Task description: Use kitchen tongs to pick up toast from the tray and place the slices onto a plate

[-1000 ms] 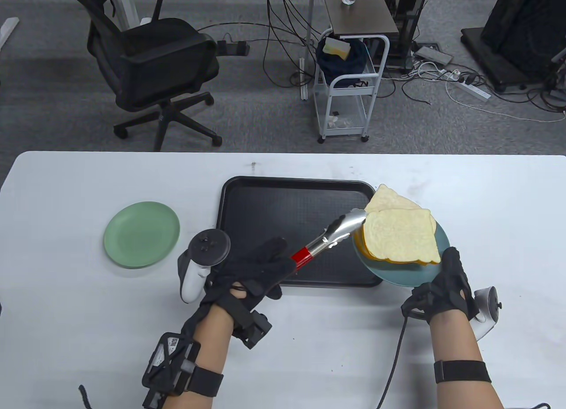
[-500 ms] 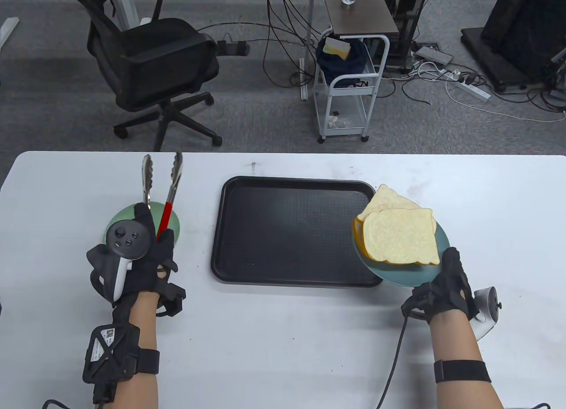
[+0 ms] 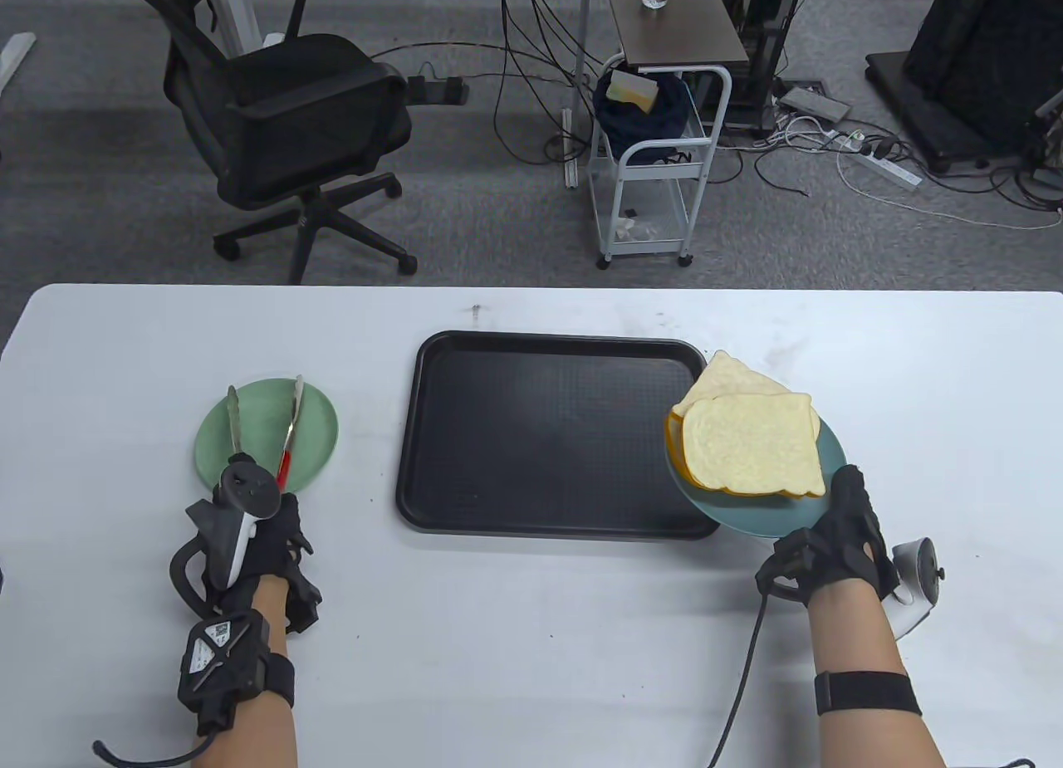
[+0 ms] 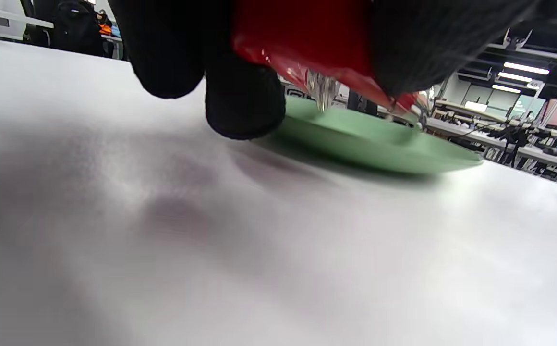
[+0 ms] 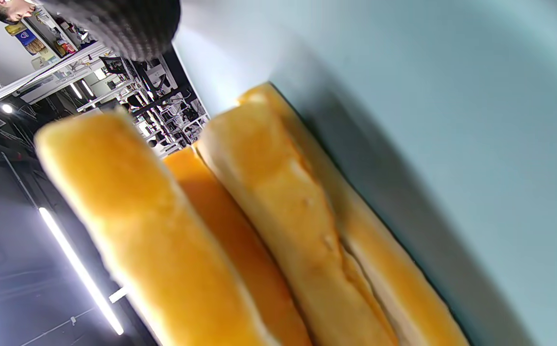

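Note:
My left hand [image 3: 278,525] grips the red handle of the metal tongs [image 3: 286,436] at the table's left. The two tong arms stand apart over the empty green plate [image 3: 320,423], with nothing between them. In the left wrist view my gloved fingers [image 4: 245,105] wrap the red handle [image 4: 307,43] just before the green plate [image 4: 369,144]. My right hand [image 3: 839,535] holds the near rim of a blue plate [image 3: 747,515]. On it is a stack of toast slices [image 3: 751,444]. The slices' crusts [image 5: 259,216] fill the right wrist view, lying on the blue plate [image 5: 451,120].
The black tray [image 3: 552,436] lies in the middle of the white table [image 3: 540,652] with nothing on it. The blue plate overlaps its right edge. Beyond the table's far edge are an office chair [image 3: 282,129] and a small cart [image 3: 656,170].
My left hand carried the tongs from the toast plate across to the left, the arms sprang apart, and they then came back and down over the green plate. The right hand stayed put.

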A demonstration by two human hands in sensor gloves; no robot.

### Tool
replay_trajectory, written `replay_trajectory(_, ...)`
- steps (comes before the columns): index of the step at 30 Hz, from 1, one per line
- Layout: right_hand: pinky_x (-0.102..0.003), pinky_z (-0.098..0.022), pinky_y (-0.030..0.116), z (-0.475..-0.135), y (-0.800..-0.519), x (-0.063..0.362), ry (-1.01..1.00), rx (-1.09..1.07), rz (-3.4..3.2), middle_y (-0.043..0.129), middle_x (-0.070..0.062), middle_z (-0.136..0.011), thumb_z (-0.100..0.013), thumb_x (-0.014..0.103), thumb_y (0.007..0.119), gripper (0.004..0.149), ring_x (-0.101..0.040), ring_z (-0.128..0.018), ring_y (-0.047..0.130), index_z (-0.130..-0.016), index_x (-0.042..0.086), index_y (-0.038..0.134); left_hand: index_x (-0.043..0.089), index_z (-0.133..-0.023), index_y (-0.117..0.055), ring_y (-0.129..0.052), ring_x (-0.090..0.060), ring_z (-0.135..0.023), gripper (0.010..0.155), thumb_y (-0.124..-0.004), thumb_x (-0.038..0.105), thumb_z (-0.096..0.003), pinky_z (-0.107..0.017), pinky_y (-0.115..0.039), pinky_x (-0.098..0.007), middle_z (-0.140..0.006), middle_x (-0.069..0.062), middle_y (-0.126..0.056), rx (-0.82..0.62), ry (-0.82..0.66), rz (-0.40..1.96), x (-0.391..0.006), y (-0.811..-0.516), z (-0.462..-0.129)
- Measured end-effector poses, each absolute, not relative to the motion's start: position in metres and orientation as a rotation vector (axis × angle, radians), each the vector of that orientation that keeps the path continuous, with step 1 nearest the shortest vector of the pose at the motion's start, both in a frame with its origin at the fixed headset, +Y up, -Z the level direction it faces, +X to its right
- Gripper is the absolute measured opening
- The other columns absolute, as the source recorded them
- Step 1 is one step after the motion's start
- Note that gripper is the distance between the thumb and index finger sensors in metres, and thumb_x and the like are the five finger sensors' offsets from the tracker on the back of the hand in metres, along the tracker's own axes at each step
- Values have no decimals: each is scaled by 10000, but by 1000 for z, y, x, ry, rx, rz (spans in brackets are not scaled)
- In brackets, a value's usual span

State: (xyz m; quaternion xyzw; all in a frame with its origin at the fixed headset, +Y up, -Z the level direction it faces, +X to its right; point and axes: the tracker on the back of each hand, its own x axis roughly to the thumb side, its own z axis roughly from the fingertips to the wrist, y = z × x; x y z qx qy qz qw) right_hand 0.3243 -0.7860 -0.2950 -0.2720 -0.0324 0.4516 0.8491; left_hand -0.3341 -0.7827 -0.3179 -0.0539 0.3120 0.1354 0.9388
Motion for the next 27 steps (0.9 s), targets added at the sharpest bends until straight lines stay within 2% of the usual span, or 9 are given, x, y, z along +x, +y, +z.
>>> replay_trajectory(6, -464, -320, 913, -295, -786, 325, -73, -577, 952, 785, -168, -833, -507, 516, 596, 499, -358, -498, 1000, -905, 230, 502, 329, -1050, -357, -944, -236, -777, 803, -813, 529, -421, -675, -778, -473, -1105, -93, -585, -128, 672, 259, -335, -787, -318)
replay_trajectory(8, -463, -320, 913, -295, -786, 325, -74, -576, 950, 786, -166, -832, -507, 516, 596, 499, -357, -496, 1001, -906, 230, 502, 316, -1054, -346, -939, -274, -795, 841, -804, 582, -401, -668, -761, -508, -1117, -103, -569, -142, 682, 258, -336, -784, -316)
replay_trajectory(11, -464, -319, 914, -295, -786, 326, -73, -575, 947, 785, -168, -832, -506, 515, 596, 499, -358, -495, 1001, -906, 230, 502, 307, -1056, -339, -834, -342, -938, 898, -800, 650, -366, -680, -713, -553, -1146, -124, -489, -96, 703, 263, -336, -767, -311)
replay_trajectory(14, -464, -319, 914, -295, -786, 325, -70, -571, 946, 786, -168, -832, -506, 514, 595, 499, -358, -495, 1001, -905, 229, 502, 310, -1056, -333, -631, -408, -1063, 911, -806, 659, -360, -713, -635, -592, -1176, -98, -407, 23, 651, 277, -324, -721, -308)
replay_trajectory(18, -464, -320, 913, -296, -786, 325, -70, -565, 949, 785, -169, -832, -507, 514, 596, 498, -358, -495, 1001, -904, 229, 503, 335, -1060, -338, -464, -391, -1126, 893, -802, 659, -369, -768, -537, -603, -1194, -69, -363, 242, 447, 305, -274, -643, -298)
replay_trajectory(21, -464, -318, 914, -296, -786, 325, -72, -560, 948, 788, -169, -830, -506, 514, 597, 500, -360, -495, 1001, -905, 228, 504, 356, -1063, -367, -430, -372, -1144, 868, -799, 661, -375, -787, -505, -600, -1205, -56, -351, 348, 292, 293, -224, -607, -284)
replay_trajectory(24, -465, -316, 914, -295, -785, 325, -73, -555, 948, 789, -172, -828, -506, 513, 598, 499, -360, -492, 1003, -905, 228, 505, 364, -1064, -418, -406, -348, -1152, 827, -789, 656, -385, -797, -480, -593, -1213, -20, -384, 370, 178, 282, -178, -599, -272)
replay_trajectory(27, -466, -315, 915, -294, -784, 323, -69, -549, 951, 790, -171, -827, -506, 512, 598, 498, -359, -491, 1003, -904, 227, 506, 360, -1054, -504, -393, -334, -1148, 764, -772, 642, -397, -800, -456, -584, -1210, -15, -425, 331, 100, 337, -139, -616, -262)
